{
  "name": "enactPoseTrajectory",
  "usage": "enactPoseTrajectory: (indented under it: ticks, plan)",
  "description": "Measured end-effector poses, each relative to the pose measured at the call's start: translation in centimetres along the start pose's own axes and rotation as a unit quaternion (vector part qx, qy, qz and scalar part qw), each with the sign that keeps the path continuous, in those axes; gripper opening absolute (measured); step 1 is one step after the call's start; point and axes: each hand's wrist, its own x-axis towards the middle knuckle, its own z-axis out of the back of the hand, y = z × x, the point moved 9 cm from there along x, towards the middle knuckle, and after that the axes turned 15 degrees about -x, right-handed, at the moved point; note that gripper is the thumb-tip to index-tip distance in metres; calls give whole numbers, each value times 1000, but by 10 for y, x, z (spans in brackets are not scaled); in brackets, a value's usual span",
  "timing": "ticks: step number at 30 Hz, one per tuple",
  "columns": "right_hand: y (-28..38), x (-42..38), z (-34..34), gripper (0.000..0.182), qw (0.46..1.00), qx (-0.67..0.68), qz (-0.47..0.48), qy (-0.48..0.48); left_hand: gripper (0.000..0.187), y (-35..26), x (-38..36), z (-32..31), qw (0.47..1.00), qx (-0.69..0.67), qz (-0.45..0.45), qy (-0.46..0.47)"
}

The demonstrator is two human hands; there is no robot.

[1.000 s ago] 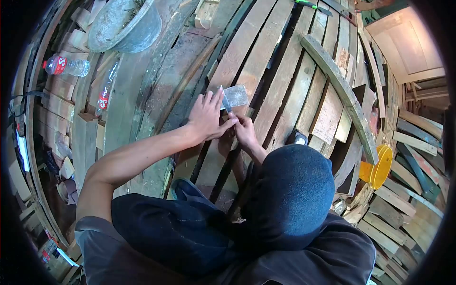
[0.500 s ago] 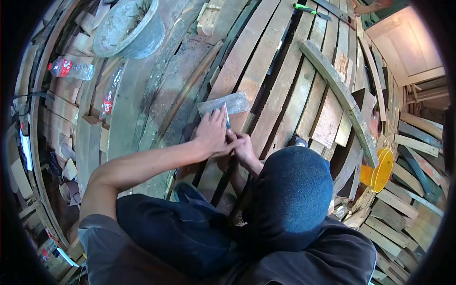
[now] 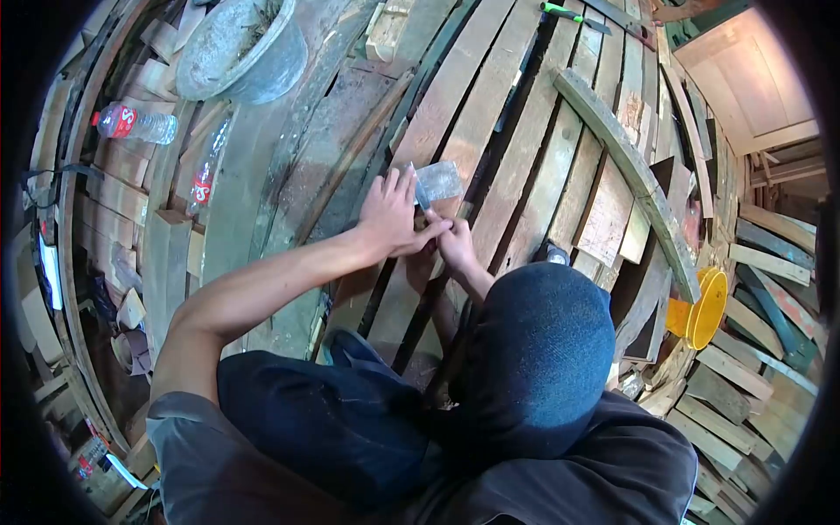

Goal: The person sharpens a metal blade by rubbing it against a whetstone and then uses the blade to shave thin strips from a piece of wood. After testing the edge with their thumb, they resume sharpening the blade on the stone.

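Observation:
A flat grey sharpening stone (image 3: 442, 181) lies on the wooden slats in front of me, its left part covered by my fingers. Across it runs a narrow metal chisel (image 3: 422, 193), tilted with its tip away from me. My right hand (image 3: 458, 252) is closed round the handle end of the chisel, mostly hiding it. My left hand (image 3: 388, 219) presses its fingers along the blade, its thumb reaching to the right hand. The cutting edge is too small to make out.
My bent knees, one a denim knee (image 3: 547, 350), frame the work. A curved wooden beam (image 3: 626, 175) lies to the right, near a yellow bucket (image 3: 707, 308). At the left are a grey basin (image 3: 254, 66) and a plastic bottle (image 3: 138, 124). A green-handled tool (image 3: 562, 12) lies far off.
Both hands have shifted slightly away from me, carrying the chisel toward the far edge of the stone. More of the stone's right part now shows; its left part is covered.

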Motion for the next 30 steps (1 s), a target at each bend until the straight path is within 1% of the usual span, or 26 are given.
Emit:
enactPoseTrajectory:
  ticks: [2, 3, 4, 5, 6, 8, 9, 10, 12, 13, 14, 16, 18, 19, 20, 22, 23, 24, 26, 28, 29, 30]
  plan:
    - [2, -11, -7, 40, 999, 13, -19, -23, 111, -6, -6, -7, 1000, 0, 1, 30]
    - [-19, -12, -12, 40, 999, 10, -6, -40, 113, -10, -14, -16, 998, 20, 0, 57]
    - [-17, -28, -13, 39, 998, -34, -37, -23, 114, -16, -21, -21, 996, 39, -2, 83]
    - [-20, -29, -13, 39, 999, -13, -26, -21, 116, -16, -25, -26, 992, 34, -1, 119]
    - [-26, -25, -14, 39, 1000, 9, -15, -16, 116, -12, -21, -22, 995, 28, 0, 94]
    - [-35, -8, -8, 35, 999, -5, -19, -25, 116, -1, -15, -23, 998, 16, 2, 53]
    - [-14, -7, -8, 33, 999, 35, -10, -19, 115, -2, -9, -10, 999, 9, 3, 37]
    - [-2, -7, -11, 34, 998, 58, -12, -4, 115, -5, -14, -15, 999, 11, -3, 35]
    - [-3, -18, -10, 36, 999, -13, -24, -24, 116, -7, -14, -18, 999, 22, -17, 22]
    - [-11, -22, -15, 37, 1000, -6, 1, -21, 118, -12, -21, -26, 998, 45, -30, 41]
    - [-24, -28, -15, 38, 999, -14, -7, -34, 117, -15, -29, -32, 995, 65, -40, 60]
    - [-17, -27, -16, 37, 999, 31, -9, -24, 116, -12, -28, -24, 996, 64, -46, 32]
    - [-6, -13, -7, 35, 999, 27, -19, -31, 116, -1, -9, -10, 999, 31, -24, 6]
    - [6, -9, -6, 34, 998, 48, -35, -9, 116, 2, -8, -7, 1000, 12, -10, -4]
    - [2, -1, -10, 37, 998, 60, -18, 20, 117, -1, -12, -11, 1000, 24, -13, -4]
    - [-8, -12, -8, 41, 999, -16, -16, -41, 118, -7, -15, -15, 998, 51, -25, -14]
    - [-24, -16, -13, 44, 999, 11, 8, -52, 119, -12, -22, -24, 997, 73, -33, 16]
    - [-28, -26, -14, 41, 998, -53, -13, -44, 119, -18, -29, -26, 995, 80, -35, 47]
    - [-34, -29, -17, 38, 998, 37, -47, 7, 119, -16, -31, -27, 993, 66, -22, 95]
    - [-9, -21, -9, 36, 997, 66, -21, -20, 119, -6, -15, -15, 998, 65, -20, 19]
    - [-5, -12, -5, 36, 999, 36, -16, 2, 119, -2, -11, -13, 998, 60, -18, -12]
    - [-4, -5, -7, 36, 999, 42, -17, 7, 119, -4, -7, -10, 999, 29, 0, 25]
